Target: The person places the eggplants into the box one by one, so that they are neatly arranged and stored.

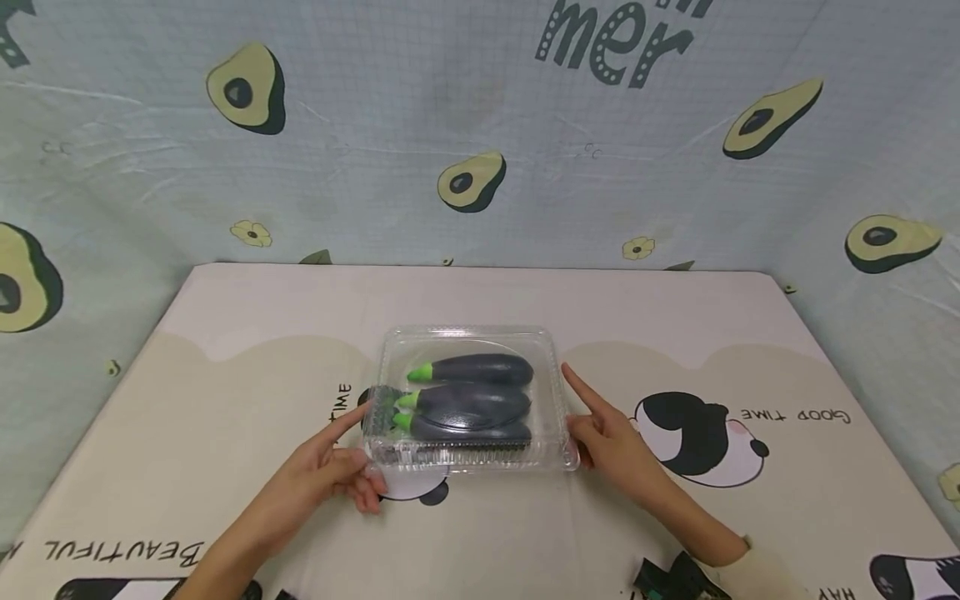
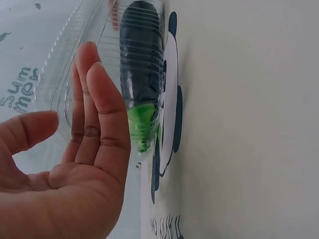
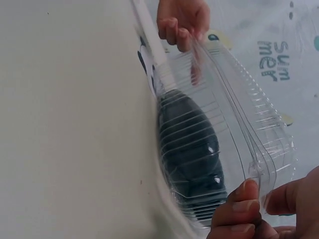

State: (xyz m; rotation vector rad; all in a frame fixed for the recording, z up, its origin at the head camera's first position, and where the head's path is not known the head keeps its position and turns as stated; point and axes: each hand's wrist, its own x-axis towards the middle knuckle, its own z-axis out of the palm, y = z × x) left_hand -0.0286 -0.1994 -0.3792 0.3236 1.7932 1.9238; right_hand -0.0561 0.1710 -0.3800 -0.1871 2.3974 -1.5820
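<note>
A clear plastic clamshell box [image 1: 551, 454] with ridged sides lies on the table in the head view. Inside are three dark purple eggplants [image 1: 480, 367] with green stem ends, side by side. My left hand [image 1: 326, 475] is at the box's left side, index finger stretched out to its edge. In the left wrist view its fingers are extended, the thumb standing apart, before an eggplant [image 2: 142, 55] seen through the plastic. My right hand [image 1: 611, 442] pinches the box's right rim, index finger pointing along that side. Its fingertips and thumb meet at the rim in the right wrist view.
The box rests on a pale table mat [image 1: 510, 533] printed with cartoon dogs and lettering. Behind and at both sides hangs a light sheet [image 1: 360, 167] with avocado prints. A small dark device [image 1: 678, 579] shows near my right forearm.
</note>
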